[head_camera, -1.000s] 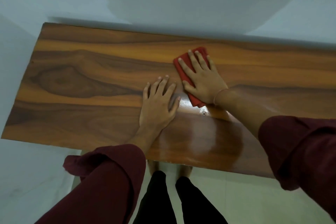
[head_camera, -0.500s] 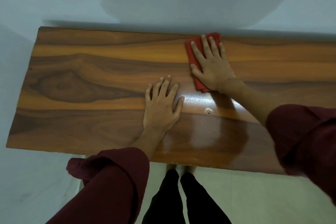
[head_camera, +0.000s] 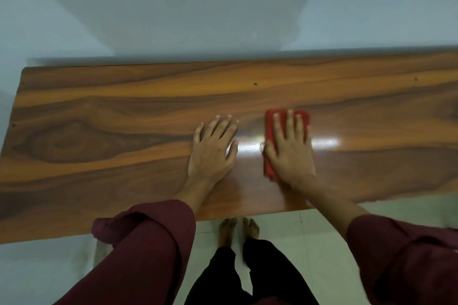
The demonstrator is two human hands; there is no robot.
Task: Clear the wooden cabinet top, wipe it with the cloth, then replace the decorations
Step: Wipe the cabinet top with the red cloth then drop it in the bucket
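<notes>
The wooden cabinet top point(head_camera: 99, 111) is a long glossy board with dark grain, and it spans the whole view. My right hand point(head_camera: 290, 148) lies flat on a folded red cloth point(head_camera: 269, 121), pressing it against the wood right of centre. The cloth shows around my fingertips and along the left side of my palm. My left hand point(head_camera: 214, 148) rests flat on the bare wood just left of the cloth, fingers spread, holding nothing. No decorations are in view.
A pale wall point(head_camera: 198, 7) stands directly behind the cabinet top. Light floor tiles point(head_camera: 322, 242) and my bare feet point(head_camera: 238, 230) show below the front edge. A bright reflection point(head_camera: 324, 142) glares on the wood beside my right hand.
My right hand has drawn the red cloth from the back edge toward the front and turned it straight. The left hand stayed planted. The view shifted so the top sits lower.
</notes>
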